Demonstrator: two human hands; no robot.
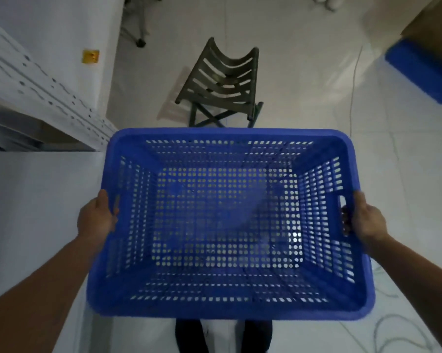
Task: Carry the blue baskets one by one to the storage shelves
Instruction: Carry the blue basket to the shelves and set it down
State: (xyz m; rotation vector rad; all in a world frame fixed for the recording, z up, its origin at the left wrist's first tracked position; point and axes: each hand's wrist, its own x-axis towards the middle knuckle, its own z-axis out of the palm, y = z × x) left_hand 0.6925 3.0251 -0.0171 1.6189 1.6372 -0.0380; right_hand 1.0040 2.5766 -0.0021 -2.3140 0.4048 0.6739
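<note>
Mid-carry, the left hand point(97, 220) and right hand point(365, 220) each grip a side handle of the empty blue perforated basket point(230, 309) at frame centre, which likely next needs steering toward the white shelving point(36, 82) at upper left, clear of the folding stool point(219, 85).

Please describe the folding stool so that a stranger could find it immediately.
Start from the large blue basket held by both hands. Just beyond its far rim, on the pale tiled floor, stands the folding stool. It alone is dark green, with a curved slatted seat and crossed legs.
</note>
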